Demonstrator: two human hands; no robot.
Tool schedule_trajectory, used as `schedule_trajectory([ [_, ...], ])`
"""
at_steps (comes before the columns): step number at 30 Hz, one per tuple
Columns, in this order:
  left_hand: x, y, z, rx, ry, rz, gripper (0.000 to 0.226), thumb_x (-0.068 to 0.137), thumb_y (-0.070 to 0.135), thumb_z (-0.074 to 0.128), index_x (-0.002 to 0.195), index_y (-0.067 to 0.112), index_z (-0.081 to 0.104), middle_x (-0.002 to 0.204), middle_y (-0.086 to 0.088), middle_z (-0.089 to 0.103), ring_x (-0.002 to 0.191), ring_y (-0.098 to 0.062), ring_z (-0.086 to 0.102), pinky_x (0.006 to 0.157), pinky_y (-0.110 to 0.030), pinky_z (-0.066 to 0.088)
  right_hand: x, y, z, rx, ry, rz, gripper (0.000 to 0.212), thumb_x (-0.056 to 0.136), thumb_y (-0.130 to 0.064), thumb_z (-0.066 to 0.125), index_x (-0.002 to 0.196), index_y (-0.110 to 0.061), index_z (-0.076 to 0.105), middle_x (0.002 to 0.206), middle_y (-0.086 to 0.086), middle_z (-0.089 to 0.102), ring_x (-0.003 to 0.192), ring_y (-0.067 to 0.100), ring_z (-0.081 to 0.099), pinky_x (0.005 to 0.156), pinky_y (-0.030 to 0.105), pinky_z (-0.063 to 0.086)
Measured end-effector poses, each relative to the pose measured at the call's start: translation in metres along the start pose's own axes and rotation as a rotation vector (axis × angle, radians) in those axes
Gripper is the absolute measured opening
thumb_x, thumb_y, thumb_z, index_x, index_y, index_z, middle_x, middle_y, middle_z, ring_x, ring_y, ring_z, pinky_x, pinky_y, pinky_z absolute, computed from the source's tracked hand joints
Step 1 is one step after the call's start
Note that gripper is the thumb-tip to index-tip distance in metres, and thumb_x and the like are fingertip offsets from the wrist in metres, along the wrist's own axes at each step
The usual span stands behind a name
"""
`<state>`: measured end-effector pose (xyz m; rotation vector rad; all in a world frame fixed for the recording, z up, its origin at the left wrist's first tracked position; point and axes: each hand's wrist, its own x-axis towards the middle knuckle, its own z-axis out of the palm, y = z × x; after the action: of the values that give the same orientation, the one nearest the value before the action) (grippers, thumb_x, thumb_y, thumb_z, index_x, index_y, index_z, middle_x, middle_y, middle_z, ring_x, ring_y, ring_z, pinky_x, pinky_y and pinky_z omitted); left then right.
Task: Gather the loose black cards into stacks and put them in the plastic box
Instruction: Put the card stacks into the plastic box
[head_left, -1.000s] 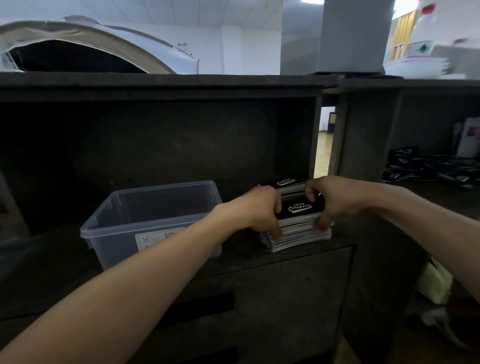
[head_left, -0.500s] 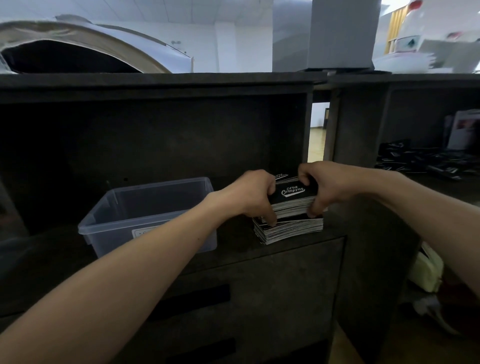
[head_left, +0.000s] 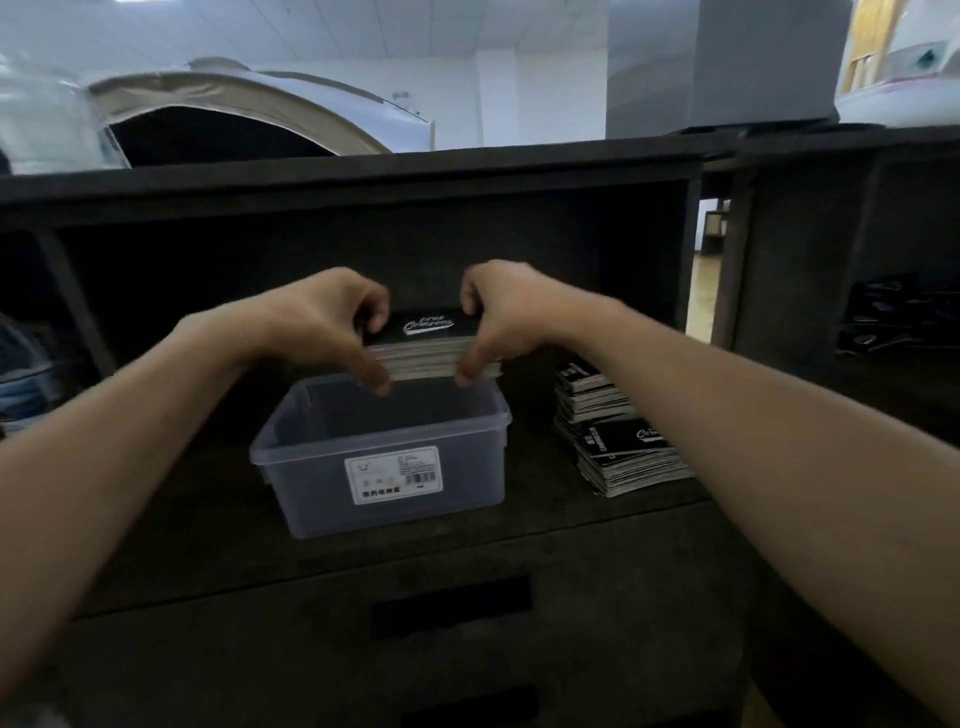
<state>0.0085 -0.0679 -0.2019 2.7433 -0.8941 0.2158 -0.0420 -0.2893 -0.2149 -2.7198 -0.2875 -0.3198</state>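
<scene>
Nearest: dark drawer front (head_left: 452, 605) with a slot handle. Above it is the bench (head_left: 208, 519), also dark. A clear plastic box (head_left: 311, 493) sits on it, its white label (head_left: 393, 474) facing the viewer. To the right of the box and apart from it are two untidy card piles (head_left: 618, 441), one behind the other.

Over the box's far rim, a stack of black cards (head_left: 428, 345) is held level in the air, white script on top. The left hand (head_left: 317, 322) grips its left end and the right hand (head_left: 509, 312) its right end, fingers curled over the top and thumbs down the near side.

Far right compartment: dark items (head_left: 893, 317), too blurred to name.
</scene>
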Motion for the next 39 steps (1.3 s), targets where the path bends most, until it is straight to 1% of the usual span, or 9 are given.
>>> schedule_trajectory([
  [3, -0.006, -0.034, 0.013, 0.137, -0.116, -0.102, 0.052, 0.047, 0.037, 0.095, 0.076, 0.027, 0.054, 0.078, 0.005, 0.065, 0.073, -0.015, 0.061, 0.056, -0.028, 0.043, 0.024, -0.023, 0.037, 0.020, -0.137, 0.030, 0.058, 0.052, -0.033, 0.095, 0.091, -0.027, 0.052, 0.096, -0.004, 0.060, 0.081, 0.014, 0.061, 0.051, 0.024, 0.049],
  [7, -0.004, -0.056, 0.043, 0.297, -0.282, -0.096, 0.037, 0.067, 0.029, 0.086, 0.078, 0.027, 0.051, 0.088, 0.006, 0.061, 0.079, -0.014, 0.057, 0.064, -0.029, 0.048, 0.037, -0.027, 0.081, -0.013, -0.336, 0.041, 0.028, 0.080, -0.027, 0.078, 0.097, -0.020, 0.057, 0.103, 0.000, 0.063, 0.086, 0.016, 0.061, 0.063, 0.027, 0.052],
  [14, 0.010, -0.056, 0.072, 0.635, -0.274, -0.079, 0.014, 0.090, 0.039, 0.055, 0.078, 0.033, 0.054, 0.080, 0.013, 0.057, 0.071, -0.006, 0.049, 0.080, -0.039, 0.032, 0.040, -0.022, 0.095, -0.150, -0.412, -0.054, 0.006, 0.098, -0.017, 0.055, 0.104, -0.017, 0.055, 0.109, 0.003, 0.058, 0.086, 0.012, 0.051, 0.074, 0.025, 0.040],
  [19, 0.011, -0.056, 0.077, 0.656, -0.229, -0.093, 0.020, 0.094, 0.038, 0.050, 0.076, 0.032, 0.055, 0.079, 0.012, 0.058, 0.079, -0.011, 0.054, 0.086, -0.042, 0.029, 0.044, -0.019, 0.094, -0.197, -0.347, -0.120, 0.006, 0.097, -0.011, 0.053, 0.101, -0.011, 0.057, 0.105, 0.005, 0.059, 0.076, 0.011, 0.050, 0.062, 0.019, 0.039],
  [24, 0.001, -0.041, 0.053, 0.293, -0.182, -0.261, 0.021, 0.075, 0.036, 0.082, 0.083, 0.030, 0.064, 0.088, 0.005, 0.068, 0.080, -0.013, 0.063, 0.075, -0.034, 0.054, 0.032, -0.019, 0.069, -0.176, -0.123, -0.173, 0.021, 0.079, -0.033, 0.078, 0.095, -0.030, 0.064, 0.100, -0.007, 0.064, 0.087, 0.012, 0.059, 0.072, 0.031, 0.053],
  [27, -0.010, -0.013, 0.040, 0.041, 0.182, -0.068, 0.024, 0.076, 0.043, 0.082, 0.084, 0.034, 0.061, 0.087, 0.008, 0.067, 0.079, -0.008, 0.063, 0.071, -0.032, 0.054, -0.001, 0.004, 0.025, -0.039, 0.143, -0.262, 0.024, 0.072, -0.047, 0.081, 0.086, -0.038, 0.062, 0.087, -0.015, 0.063, 0.080, -0.001, 0.060, 0.068, 0.026, 0.054],
  [30, -0.022, 0.040, 0.052, -0.087, 0.392, 0.243, 0.016, 0.086, 0.049, 0.068, 0.091, 0.037, 0.059, 0.086, 0.013, 0.063, 0.080, 0.000, 0.060, 0.069, -0.026, 0.052, -0.048, 0.048, -0.011, 0.014, 0.163, -0.184, 0.023, 0.074, -0.054, 0.075, 0.085, -0.037, 0.064, 0.085, -0.013, 0.065, 0.079, -0.006, 0.061, 0.070, 0.024, 0.052],
  [35, -0.006, 0.112, 0.103, 0.102, 0.263, 0.504, 0.024, 0.088, 0.059, 0.058, 0.090, 0.035, 0.056, 0.086, 0.016, 0.056, 0.081, -0.003, 0.055, 0.070, -0.030, 0.053, -0.107, 0.114, -0.013, 0.005, 0.053, 0.075, 0.029, 0.072, -0.051, 0.079, 0.084, -0.027, 0.069, 0.083, -0.009, 0.070, 0.077, 0.000, 0.065, 0.078, 0.031, 0.056],
  [39, 0.017, 0.137, 0.140, 0.275, 0.126, 0.507, 0.039, 0.082, 0.075, 0.052, 0.088, 0.036, 0.054, 0.085, 0.016, 0.053, 0.079, -0.007, 0.052, 0.057, -0.027, 0.044, -0.131, 0.151, -0.010, 0.040, 0.037, 0.164, 0.036, 0.064, -0.060, 0.081, 0.080, -0.030, 0.071, 0.083, -0.011, 0.071, 0.082, 0.003, 0.065, 0.073, 0.026, 0.052],
])
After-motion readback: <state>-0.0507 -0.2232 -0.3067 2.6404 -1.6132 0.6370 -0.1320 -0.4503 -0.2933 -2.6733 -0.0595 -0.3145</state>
